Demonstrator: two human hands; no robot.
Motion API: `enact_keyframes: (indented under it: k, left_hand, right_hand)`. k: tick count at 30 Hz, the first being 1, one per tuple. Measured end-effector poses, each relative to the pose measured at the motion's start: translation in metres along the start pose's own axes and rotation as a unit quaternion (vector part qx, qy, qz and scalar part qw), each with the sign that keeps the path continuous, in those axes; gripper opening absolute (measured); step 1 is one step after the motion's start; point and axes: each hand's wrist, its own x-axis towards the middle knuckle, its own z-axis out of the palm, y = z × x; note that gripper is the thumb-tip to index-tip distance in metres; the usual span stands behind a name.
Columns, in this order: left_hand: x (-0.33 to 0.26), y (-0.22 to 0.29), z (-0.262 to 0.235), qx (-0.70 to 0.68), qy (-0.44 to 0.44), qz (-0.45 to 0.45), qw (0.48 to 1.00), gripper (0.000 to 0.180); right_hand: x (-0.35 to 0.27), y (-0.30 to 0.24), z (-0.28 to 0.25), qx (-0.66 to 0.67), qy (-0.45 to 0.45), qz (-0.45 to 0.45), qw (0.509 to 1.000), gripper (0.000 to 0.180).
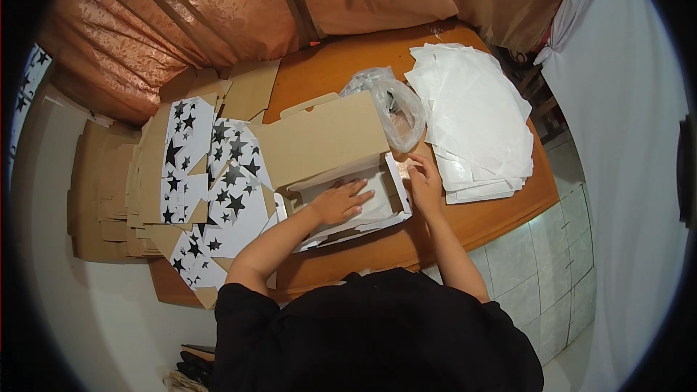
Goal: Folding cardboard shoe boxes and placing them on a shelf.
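An open cardboard box (397, 187), white outside and brown inside, stands on the table in front of me with its lid (327, 134) raised away from me. My left hand (341, 203) reaches into it, fingers spread flat on the white paper (370, 207) lining the bottom. Just outside the box's right wall is my right hand (427, 183), its thumb and forefinger bent toward each other by the far right corner. What lies between those fingertips, if anything, is too small to make out. Beyond that corner sits a clear plastic bag (406, 120) with something inside.
Flat cardboard pieces printed with black stars (236, 199) are piled on the left, beside plain brown cardboard (112, 181). A stack of white paper sheets (479, 123) covers the right of the orange-brown table (501, 221). Brown curtains (218, 11) hang behind; a tiled floor (544, 276) shows at right.
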Motion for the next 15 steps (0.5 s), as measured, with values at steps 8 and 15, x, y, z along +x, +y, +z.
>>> enact_keyframes:
  k: [8, 15]
  left_hand:
    - [-0.007, 0.007, -0.014, 0.106, -0.111, 0.017, 0.988, 0.050]
    - [-0.036, 0.027, -0.061, -0.363, -0.127, -0.108, 0.917, 0.060]
  right_hand:
    - [0.039, 0.012, 0.003, -0.088, 0.038, -0.072, 0.993, 0.021]
    - [0.112, 0.037, 0.019, -0.377, 0.034, -0.161, 0.912, 0.019]
